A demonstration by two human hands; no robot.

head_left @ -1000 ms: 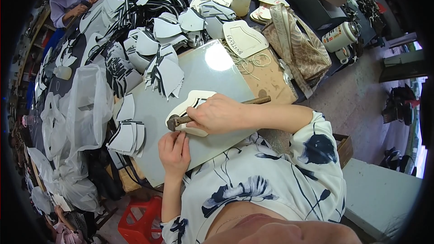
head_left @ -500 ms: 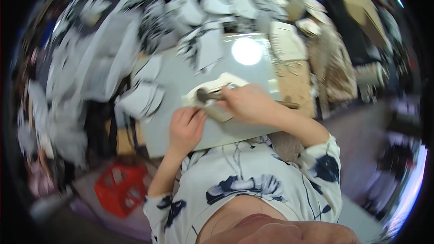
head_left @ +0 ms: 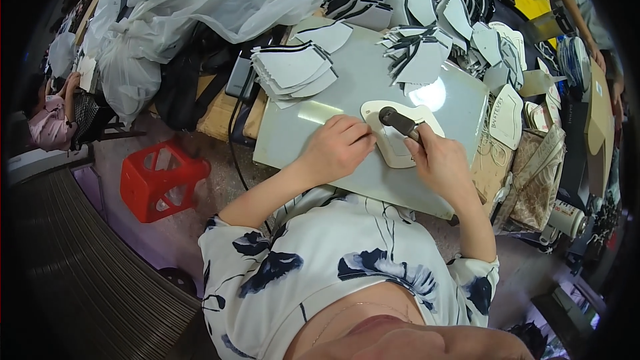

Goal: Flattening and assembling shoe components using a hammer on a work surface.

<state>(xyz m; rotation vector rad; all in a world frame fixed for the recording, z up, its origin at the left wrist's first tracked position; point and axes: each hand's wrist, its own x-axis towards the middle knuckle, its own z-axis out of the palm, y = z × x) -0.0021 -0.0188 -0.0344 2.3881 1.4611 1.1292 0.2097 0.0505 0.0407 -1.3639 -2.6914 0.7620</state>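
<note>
My right hand [head_left: 441,163] is wrapped round the handle of a hammer [head_left: 399,122]. The hammer's dark head is over a cream, curved flat piece [head_left: 395,152] that lies on the grey work board [head_left: 293,135]. At the left edge of this piece is my left hand [head_left: 341,149], with fingers curled and pressed together. Its fingertips touch or nearly touch the edge; what they pinch, if anything, is too small to make out. Part of the cream piece is hidden under the hammer and my right hand.
White cut pieces with black edges are fanned out in a stack [head_left: 293,70] at the board's far left. More piles [head_left: 417,60] lie behind. Cream pieces [head_left: 505,119] sit on the right. A red plastic stool [head_left: 157,180] stands left, below clear plastic bags [head_left: 143,60]. Another person [head_left: 55,117] is at far left.
The view has swung left, so the board and both hands appear further right. The right hand still grips the hammer over the cream piece, and the left hand stays at its left edge.
</note>
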